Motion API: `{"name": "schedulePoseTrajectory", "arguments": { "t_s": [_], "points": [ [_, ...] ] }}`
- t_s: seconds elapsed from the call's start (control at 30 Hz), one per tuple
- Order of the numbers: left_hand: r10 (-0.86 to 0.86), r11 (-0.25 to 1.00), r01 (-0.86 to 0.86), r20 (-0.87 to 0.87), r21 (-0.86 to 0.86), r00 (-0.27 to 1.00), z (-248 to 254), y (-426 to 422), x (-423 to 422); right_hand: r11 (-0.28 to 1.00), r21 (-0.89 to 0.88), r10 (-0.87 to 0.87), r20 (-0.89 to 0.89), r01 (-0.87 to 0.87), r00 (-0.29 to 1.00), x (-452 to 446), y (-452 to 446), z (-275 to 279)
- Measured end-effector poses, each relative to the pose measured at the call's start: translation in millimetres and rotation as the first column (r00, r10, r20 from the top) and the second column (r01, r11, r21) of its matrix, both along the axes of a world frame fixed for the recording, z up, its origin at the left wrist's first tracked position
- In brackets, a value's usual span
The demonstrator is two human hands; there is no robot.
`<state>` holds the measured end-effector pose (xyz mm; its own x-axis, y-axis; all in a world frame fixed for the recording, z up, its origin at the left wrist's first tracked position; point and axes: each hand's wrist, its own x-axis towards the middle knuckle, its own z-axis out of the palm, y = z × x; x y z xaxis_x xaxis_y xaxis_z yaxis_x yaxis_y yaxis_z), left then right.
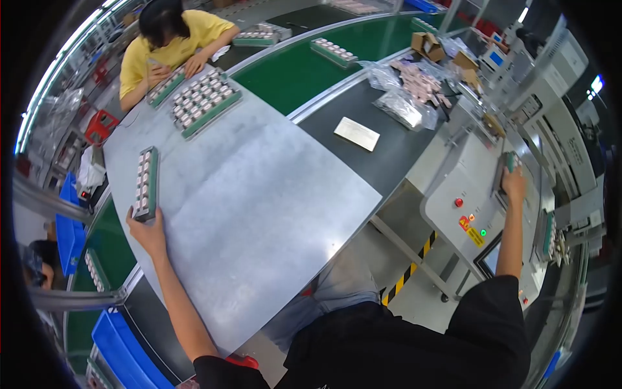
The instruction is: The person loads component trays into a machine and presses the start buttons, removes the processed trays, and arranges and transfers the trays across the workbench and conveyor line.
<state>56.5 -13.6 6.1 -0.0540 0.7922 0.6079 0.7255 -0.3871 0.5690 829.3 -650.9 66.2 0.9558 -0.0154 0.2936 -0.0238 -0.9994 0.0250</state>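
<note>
On the left of the grey metal table (259, 175), my left hand (149, 231) grips the near end of a long, narrow green tray (153, 178) with a row of small whitish-pink parts in it. Far to the right, my right hand (514, 184) is closed on a similar green-edged tray (510, 162) at the white machine (453, 181); its fingers are partly hidden. Several loaded trays (206, 100) stand side by side at the table's far end. Another tray (549, 235) sits at the machine's right side.
Across the table a person in a yellow top (201, 32) handles a tray. A green conveyor (272, 81) runs behind, carrying a tray (334, 52). A pale flat box (357, 133) and bagged pink parts (418, 84) lie on the dark side surface. Blue bins (126, 350) stand at left.
</note>
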Motion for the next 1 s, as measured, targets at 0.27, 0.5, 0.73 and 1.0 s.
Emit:
{"name": "schedulePoseTrajectory", "arguments": {
  "t_s": [0.27, 0.5, 0.73, 1.0],
  "points": [
    [0.001, 0.989, 0.007, 0.056, -0.146, 0.998, 6.3, -7.4, 0.7, 0.875, 0.186, 0.435, 0.106, -0.448, 0.894, 35.4, -174.7, -26.0],
    [-0.138, 0.981, 0.169, 0.268, -0.094, 0.954, 69.8, -66.0, 63.3, 0.576, 0.815, 0.484, -0.282, -0.059, 0.828, -202.8, -11.5, 94.8],
    [-0.478, -0.279, 0.889, 0.855, -0.362, 0.198, 93.3, -233.6, 169.6, 0.374, 0.889, 0.902, -0.283, -0.263, 0.325, -308.6, 198.5, 88.6],
    [0.053, 0.132, 0.976, 0.985, -0.172, 0.167, 108.7, -224.3, 115.3, 0.035, 0.734, 0.952, -0.230, -0.678, -0.201, -490.9, 372.2, 86.7]
  ]
}}
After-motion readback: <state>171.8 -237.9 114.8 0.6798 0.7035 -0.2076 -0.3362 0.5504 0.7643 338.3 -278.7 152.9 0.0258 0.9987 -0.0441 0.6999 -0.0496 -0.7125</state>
